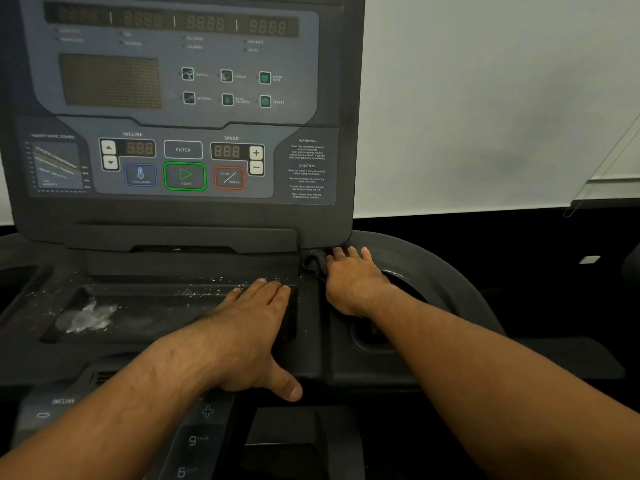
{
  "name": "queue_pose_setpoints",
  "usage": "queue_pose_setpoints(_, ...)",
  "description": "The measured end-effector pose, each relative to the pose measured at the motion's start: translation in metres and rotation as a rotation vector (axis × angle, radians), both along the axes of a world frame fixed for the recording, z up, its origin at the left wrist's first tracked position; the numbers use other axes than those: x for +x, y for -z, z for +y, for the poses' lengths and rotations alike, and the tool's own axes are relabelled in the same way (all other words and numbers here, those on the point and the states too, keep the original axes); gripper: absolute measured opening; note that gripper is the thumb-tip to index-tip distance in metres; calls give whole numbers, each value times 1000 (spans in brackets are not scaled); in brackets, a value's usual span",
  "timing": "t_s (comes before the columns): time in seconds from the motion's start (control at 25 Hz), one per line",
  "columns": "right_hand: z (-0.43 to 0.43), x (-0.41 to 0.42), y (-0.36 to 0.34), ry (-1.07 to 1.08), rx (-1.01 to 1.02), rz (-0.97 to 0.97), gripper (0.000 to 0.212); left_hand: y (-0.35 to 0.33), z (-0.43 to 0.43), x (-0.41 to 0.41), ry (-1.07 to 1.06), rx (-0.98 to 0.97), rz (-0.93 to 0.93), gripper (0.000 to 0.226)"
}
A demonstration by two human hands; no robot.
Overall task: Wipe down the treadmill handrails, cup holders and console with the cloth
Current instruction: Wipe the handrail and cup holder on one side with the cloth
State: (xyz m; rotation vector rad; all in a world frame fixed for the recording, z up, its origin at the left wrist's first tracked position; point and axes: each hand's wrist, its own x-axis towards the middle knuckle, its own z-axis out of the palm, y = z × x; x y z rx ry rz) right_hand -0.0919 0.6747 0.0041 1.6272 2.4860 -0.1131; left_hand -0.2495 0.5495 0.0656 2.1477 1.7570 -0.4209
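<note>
1. The treadmill console (180, 109) fills the upper left of the view, a dark upright panel with unlit number displays, INCLINE and SPEED controls, a green START button (185, 176) and a red STOP/PAUSE button (229, 177).
2. Below the console, a shallow centre tray (166, 306) holds white specks along its back edge and a pale smeared patch (86, 317) toward its left end.
3. On the right, a round cup holder (401, 282) sits recessed in the curved dark housing; its inside is too dark to tell what it contains. A second recess (17, 275) shows at the far left edge, equally dark.
4. The left hand (252, 327) lies flat and palm down on the tray's right end, fingers together and pointing forward, thumb splayed over the front lip, grasping nothing.
5. The right hand (353, 282) reaches forward to the console's lower right corner, palm down, fingers spread and pressing the cloth against the surface there.
6. The cloth (316, 263) is dark, bunched and mostly hidden beneath the right fingers, lying between the console base and the cup holder rim.
</note>
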Motion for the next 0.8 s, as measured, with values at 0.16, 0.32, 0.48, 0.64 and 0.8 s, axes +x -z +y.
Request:
queue_pose_setpoints(0.16,-24,10,2,-32,28,155,53,4,-9,7,3,11,-27,137)
queue_pose_setpoints(0.32,-75,17,1,-41,-61,276,58,2,-5,17,1,1,42,132)
queue_pose_setpoints(0.48,-117,42,-2,-188,-17,215,56,-2,1,33,55,20,112,129)
queue_pose_setpoints(0.64,-152,69,2,-273,78,102,42,0,4,43,85,13,127,129)
queue_pose_setpoints(0.8,-163,130,16,-14,116,12,50,6,4,45,98,4,94,131)
